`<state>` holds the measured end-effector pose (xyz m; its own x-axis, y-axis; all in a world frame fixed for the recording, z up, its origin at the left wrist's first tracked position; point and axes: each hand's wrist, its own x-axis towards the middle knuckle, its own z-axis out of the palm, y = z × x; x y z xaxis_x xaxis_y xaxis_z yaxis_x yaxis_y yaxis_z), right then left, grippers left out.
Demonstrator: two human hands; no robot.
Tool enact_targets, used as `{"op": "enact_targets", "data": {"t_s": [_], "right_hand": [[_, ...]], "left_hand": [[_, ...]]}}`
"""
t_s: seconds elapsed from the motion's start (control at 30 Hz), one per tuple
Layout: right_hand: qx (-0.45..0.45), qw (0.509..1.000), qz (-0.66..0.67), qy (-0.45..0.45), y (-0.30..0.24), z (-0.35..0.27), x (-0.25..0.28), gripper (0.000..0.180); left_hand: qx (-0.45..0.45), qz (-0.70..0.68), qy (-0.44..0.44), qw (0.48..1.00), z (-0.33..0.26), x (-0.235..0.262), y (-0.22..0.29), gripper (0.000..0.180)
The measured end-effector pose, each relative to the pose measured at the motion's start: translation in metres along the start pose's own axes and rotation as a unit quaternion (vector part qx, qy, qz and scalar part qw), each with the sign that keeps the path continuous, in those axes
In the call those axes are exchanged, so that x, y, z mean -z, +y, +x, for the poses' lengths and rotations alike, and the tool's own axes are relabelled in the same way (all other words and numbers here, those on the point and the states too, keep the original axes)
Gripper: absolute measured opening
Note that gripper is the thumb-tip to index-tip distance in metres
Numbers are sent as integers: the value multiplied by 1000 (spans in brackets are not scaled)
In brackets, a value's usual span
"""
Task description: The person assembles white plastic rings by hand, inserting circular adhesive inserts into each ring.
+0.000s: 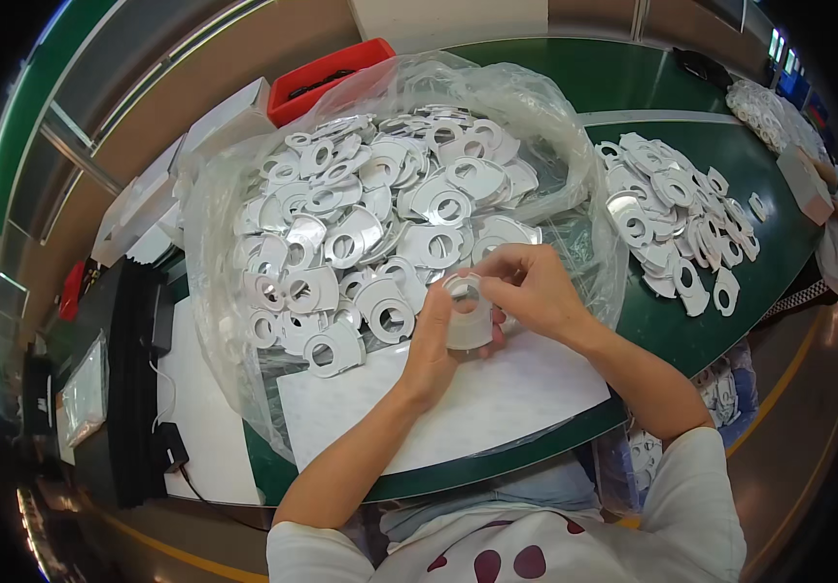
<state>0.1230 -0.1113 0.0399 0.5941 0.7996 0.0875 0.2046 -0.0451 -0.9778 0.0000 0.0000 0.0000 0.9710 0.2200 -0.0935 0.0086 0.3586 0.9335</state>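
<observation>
Above the near part of the table, I hold one white plastic part [470, 330] with a round hole in its upper end. My left hand [429, 348] grips its left side, the thumb along the edge. My right hand [541, 293] closes on its upper right rim with thumb and fingertips. Just beyond my hands lies a heap of similar flat white parts [366, 229], spread in an open clear plastic bag [210, 257]. Beneath my hands a white sheet [380, 413] covers the table's front. The fingers hide some of the held part's edges.
A second pile of white parts [672, 219] lies on the green table [623, 58] at the right. Behind the bag stands a red bin [331, 73]. White boxes and a black device with a cable are at the left. Below the right edge, a blue crate holds more parts.
</observation>
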Motion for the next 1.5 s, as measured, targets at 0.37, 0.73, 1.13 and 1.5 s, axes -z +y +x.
{"op": "enact_targets", "data": {"t_s": [0.37, 0.73, 1.13, 1.5], "right_hand": [[214, 856, -436, 178, 1, -10, -16, 42], [67, 970, -232, -32, -11, -7, 16, 24], [88, 923, 235, 292, -24, 20, 73, 14], [60, 899, 331, 282, 14, 28, 65, 17]], "left_hand": [[19, -31, -50, 998, -2, -5, 7, 90], [39, -71, -47, 996, 0, 0, 9, 89], [-198, 315, 9, 928, -23, 43, 72, 39], [-237, 758, 39, 606, -21, 73, 62, 34]]}}
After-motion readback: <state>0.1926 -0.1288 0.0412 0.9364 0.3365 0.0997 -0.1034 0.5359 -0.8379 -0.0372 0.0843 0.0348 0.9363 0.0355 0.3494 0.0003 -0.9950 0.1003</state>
